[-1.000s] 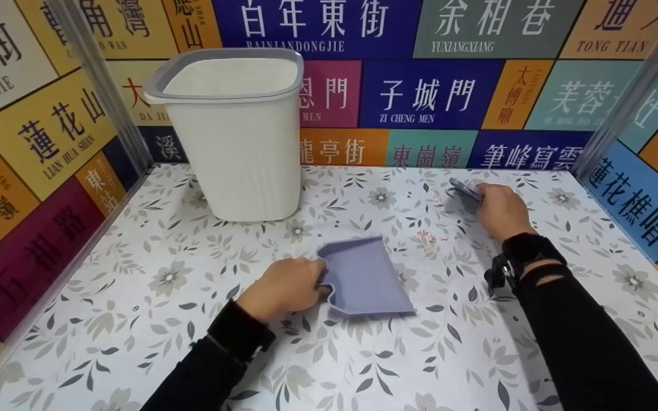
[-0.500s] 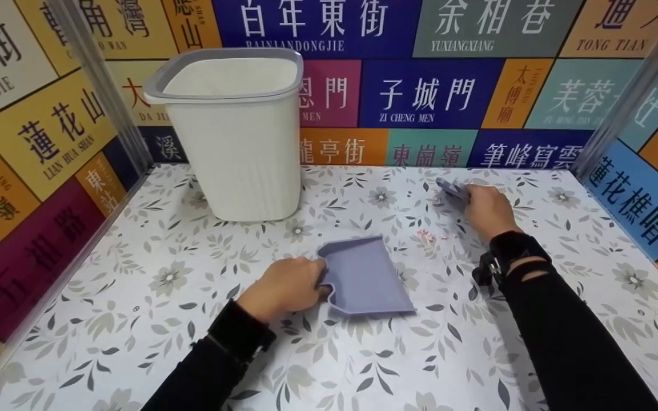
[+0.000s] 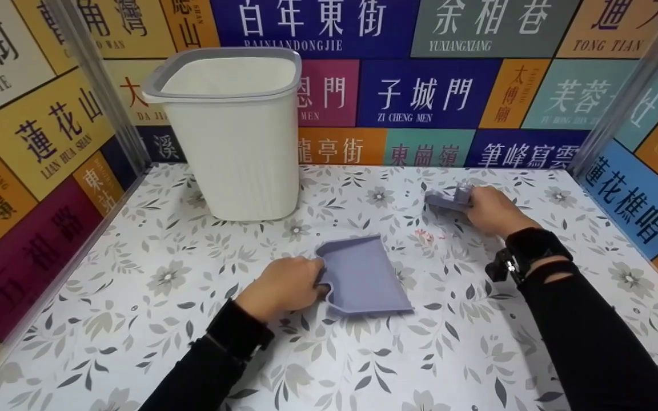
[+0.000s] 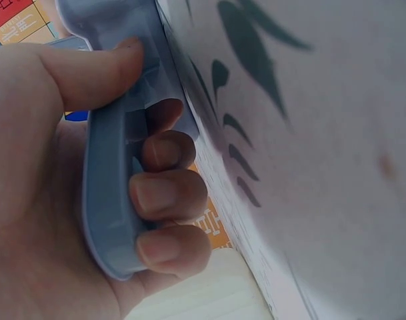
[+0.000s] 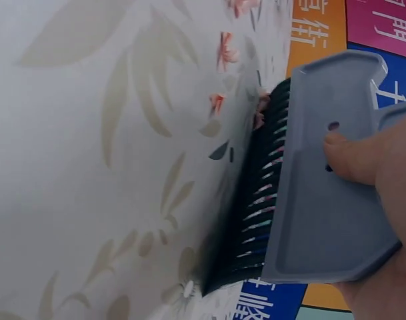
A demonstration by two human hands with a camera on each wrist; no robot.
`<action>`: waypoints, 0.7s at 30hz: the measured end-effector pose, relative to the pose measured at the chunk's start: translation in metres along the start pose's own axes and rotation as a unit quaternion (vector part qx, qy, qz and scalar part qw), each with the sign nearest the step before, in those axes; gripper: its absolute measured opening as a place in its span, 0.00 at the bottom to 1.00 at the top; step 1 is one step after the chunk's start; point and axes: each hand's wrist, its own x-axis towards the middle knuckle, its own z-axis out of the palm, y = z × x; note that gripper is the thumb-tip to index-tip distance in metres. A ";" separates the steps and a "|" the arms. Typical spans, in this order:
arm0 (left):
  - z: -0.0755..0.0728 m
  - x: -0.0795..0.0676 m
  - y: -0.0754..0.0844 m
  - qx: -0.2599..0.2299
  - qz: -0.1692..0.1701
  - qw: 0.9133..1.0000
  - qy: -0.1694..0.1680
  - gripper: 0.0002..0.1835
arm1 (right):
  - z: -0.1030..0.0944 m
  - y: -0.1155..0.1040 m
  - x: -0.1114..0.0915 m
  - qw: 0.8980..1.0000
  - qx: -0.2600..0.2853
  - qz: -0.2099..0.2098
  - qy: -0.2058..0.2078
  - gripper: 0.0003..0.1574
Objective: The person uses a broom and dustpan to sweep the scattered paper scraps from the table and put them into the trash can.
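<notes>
My left hand [image 3: 284, 287] grips the handle of a grey-purple dustpan [image 3: 366, 277], which lies near the middle of the table with its wide lip toward the right. In the left wrist view the fingers curl round the dustpan handle [image 4: 113, 193]. Farther back on the right, my right hand [image 3: 494, 210] holds a small matching brush [image 3: 446, 200]. Its dark bristles [image 5: 253, 213] meet the tabletop in the right wrist view, the thumb pressing on the brush's flat back. Small pinkish-orange scraps [image 3: 425, 235] lie between brush and dustpan, and some scraps [image 5: 219, 103] sit right by the bristles.
A tall white bin [image 3: 243, 154] with a grey rim stands at the back left of the table. Panels with coloured street-name signs [image 3: 420, 94] enclose the back and both sides. The tablecloth [image 3: 163, 342] carries a leaf-and-flower print.
The brush has moved left and turned, its head now lying more level across the view. Right hand first went left, then slightly back right. Left hand and dustpan have stayed put.
</notes>
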 end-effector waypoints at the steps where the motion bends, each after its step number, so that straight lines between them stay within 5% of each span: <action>1: 0.000 0.000 0.000 0.001 0.000 1.000 0.000 0.13 | -0.001 0.000 -0.001 1.000 0.003 -0.003 -0.003 0.08; 21: 0.000 0.000 0.001 -0.002 -0.007 1.000 -0.004 0.13 | -0.017 -0.013 -0.011 0.996 0.025 -0.061 -0.055 0.09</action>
